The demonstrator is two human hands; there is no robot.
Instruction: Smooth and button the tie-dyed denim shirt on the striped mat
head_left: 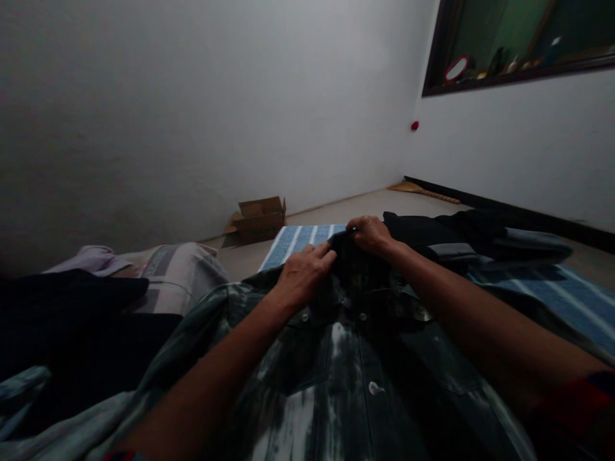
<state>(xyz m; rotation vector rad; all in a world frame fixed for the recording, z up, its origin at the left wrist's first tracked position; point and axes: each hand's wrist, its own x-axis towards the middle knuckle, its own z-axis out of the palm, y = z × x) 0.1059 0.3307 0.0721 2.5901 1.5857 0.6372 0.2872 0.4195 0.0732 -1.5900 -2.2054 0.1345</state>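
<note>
A dark green and white mottled button-up jacket lies spread out in front of me, its front with metal buttons facing up and its collar at the far end. My left hand pinches the left part of the collar between closed fingers. Farther right and slightly higher, my right hand grips the collar's other part, fingers curled round it. Under the jacket is a blue cloth with white stripes. The lower end of the jacket runs out of the picture.
Dark folded clothes are stacked at right on the striped cloth. More dark clothing lies at left, beside a beige patterned cover. An open cardboard box and a broom are on the floor by the walls.
</note>
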